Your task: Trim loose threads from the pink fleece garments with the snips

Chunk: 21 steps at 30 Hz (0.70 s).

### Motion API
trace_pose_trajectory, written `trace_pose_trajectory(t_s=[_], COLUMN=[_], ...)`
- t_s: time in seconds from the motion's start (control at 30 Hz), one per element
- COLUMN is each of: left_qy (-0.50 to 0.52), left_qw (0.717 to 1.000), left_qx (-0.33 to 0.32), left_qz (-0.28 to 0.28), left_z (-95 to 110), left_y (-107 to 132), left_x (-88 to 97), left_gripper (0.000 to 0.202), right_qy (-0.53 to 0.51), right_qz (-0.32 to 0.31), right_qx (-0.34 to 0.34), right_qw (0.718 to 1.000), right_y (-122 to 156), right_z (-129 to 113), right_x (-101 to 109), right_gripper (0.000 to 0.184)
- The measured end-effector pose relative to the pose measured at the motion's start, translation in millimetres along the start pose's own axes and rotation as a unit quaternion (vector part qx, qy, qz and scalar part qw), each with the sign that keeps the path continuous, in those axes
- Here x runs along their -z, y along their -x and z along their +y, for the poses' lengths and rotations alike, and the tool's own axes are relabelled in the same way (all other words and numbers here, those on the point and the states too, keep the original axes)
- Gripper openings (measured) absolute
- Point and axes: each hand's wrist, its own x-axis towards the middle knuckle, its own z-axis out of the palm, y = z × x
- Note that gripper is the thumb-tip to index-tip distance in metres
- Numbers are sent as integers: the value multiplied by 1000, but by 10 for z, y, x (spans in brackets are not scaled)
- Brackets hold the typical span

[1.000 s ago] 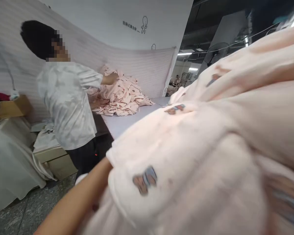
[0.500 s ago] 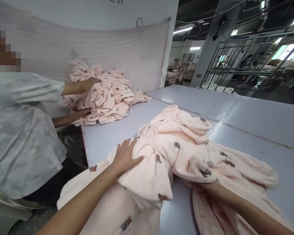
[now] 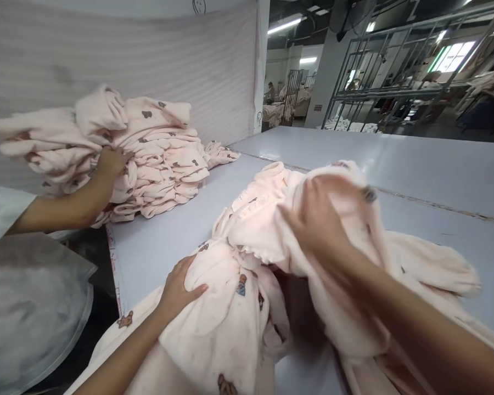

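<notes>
A pale pink fleece garment (image 3: 214, 323) with small bear prints lies bunched on the table before me. My left hand (image 3: 183, 288) rests on its near left part, the thumb spread away from the fingers and the fingertips partly out of sight in the folds. On the right, my right hand (image 3: 319, 219) is at a raised part of the fabric, against its inner side. Motion smears its fingers, so their grip is unclear. A scalloped edge shows in the cloth between both hands.
To the left, a co-worker's hand (image 3: 113, 162) reaches into a heap of similar pink garments (image 3: 164, 164). The pale table (image 3: 436, 175) has a seam running across it. A curtain (image 3: 214, 71) hangs behind the heap, and metal racks (image 3: 379, 93) stand beyond the table.
My right hand has come out from beneath the fabric and moved up and left, raising part of the garment. The co-worker has lifted and turned over some of the heap.
</notes>
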Motion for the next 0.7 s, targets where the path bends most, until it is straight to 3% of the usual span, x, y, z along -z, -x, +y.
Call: trace_pose_trajectory(t_s=[0.07,0.1,0.2,0.33,0.4,0.43,0.5,0.57,0.63,0.7], left_qy=[-20,-20,18,58,60,58,54,49,38,26], left_qw=[1000,1000,999,997,997,997,997,998,998,999], left_qx=[11,13,-1,-3,0,-3,-16,-26,-26,-22], left_qz=[18,15,-26,-46,-49,-48,-43,-36,-34,-33], left_z=[-103,-141,-194,-190,-210,-229,-277,-318,-334,-328], left_y=[-55,-78,-134,-183,-192,-194,-194,-194,-193,-189], left_x=[-34,-53,-102,-151,-175,-188,-211,-226,-230,-227], left_gripper=[70,70,72,74,74,74,77,77,75,74], right_qy=[22,29,47,61,52,47,36,19,25,51], right_qz=[-52,-75,-96,-64,-41,-27,5,17,17,-57], right_qx=[31,44,44,-54,-91,-98,-84,-27,33,59], right_qw=[998,996,993,995,994,994,996,999,999,995], right_y=[209,230,-158,-1124,-1307,-1258,-879,-217,552,1234], right_z=[-17,44,478,1115,1205,1178,1013,787,614,556], right_x=[-281,-375,-446,-171,51,166,371,474,414,214], right_gripper=[68,66,42,32,30,31,38,51,65,70])
